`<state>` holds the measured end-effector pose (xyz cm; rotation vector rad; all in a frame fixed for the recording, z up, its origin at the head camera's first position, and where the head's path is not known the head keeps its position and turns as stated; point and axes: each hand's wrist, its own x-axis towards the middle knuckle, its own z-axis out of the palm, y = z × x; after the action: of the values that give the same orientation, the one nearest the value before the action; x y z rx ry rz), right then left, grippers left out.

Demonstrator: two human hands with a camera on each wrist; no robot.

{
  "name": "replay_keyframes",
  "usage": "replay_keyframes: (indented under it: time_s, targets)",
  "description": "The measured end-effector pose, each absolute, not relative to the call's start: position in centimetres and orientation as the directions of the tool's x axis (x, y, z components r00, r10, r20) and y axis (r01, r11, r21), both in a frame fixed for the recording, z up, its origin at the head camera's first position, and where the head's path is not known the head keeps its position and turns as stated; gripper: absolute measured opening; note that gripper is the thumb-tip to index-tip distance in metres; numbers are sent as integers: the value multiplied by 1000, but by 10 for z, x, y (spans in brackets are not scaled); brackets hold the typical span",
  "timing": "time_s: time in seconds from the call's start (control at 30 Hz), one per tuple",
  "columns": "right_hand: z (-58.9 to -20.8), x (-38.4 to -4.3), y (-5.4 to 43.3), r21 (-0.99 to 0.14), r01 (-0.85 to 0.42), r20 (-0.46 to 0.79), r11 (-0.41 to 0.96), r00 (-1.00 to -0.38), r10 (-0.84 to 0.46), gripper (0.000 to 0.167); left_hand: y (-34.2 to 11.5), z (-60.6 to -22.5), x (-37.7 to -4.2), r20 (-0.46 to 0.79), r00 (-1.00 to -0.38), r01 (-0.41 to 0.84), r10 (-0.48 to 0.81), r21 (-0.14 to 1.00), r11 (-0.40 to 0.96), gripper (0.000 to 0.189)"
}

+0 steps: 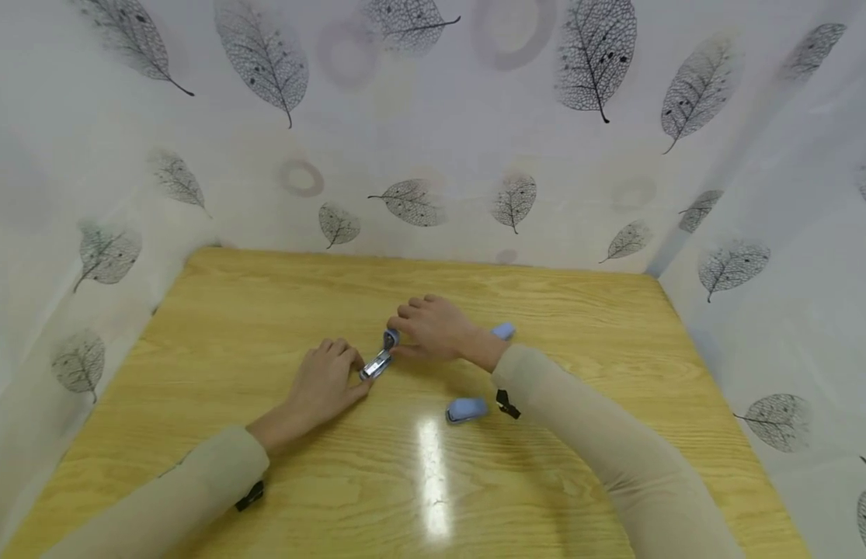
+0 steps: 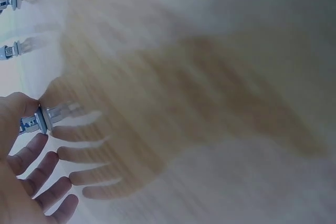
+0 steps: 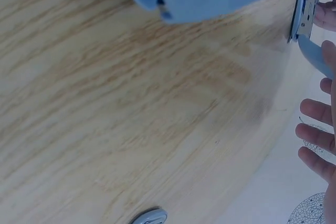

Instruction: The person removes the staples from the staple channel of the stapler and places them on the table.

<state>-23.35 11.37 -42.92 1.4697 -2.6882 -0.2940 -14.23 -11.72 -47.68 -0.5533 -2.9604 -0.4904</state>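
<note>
Between me and the table's (image 1: 265,299) far edge, a little left of the middle, here's the stapler (image 1: 377,362), swung wide open! My left hand (image 1: 325,386) has the metal end (image 1: 367,374) pinched between thumb and fingers. Across to my right hand (image 1: 436,330), clamped on the raised blue top (image 3: 312,53), its other fingers loose. A second stapler (image 1: 466,409) lies nearer me, beside my right sleeve (image 1: 600,446); a third stapler (image 1: 504,331), partly hidden, pokes out past the cuff, toward the far edge.
</note>
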Motion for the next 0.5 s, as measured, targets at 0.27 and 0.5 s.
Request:
replay_keyframes:
  time_s: [0.27, 0.5]
  targets:
    - [-436, -243, 117, 157, -803, -50, 574, -587, -808, 51, -120, -478, -142, 132, -939, 343, 317, 309, 887, 29]
    - [-441, -250, 118, 153, -793, -57, 590, -603, -796, 51, -124, -479, -141, 116, -948, 318, 296, 321, 892, 30]
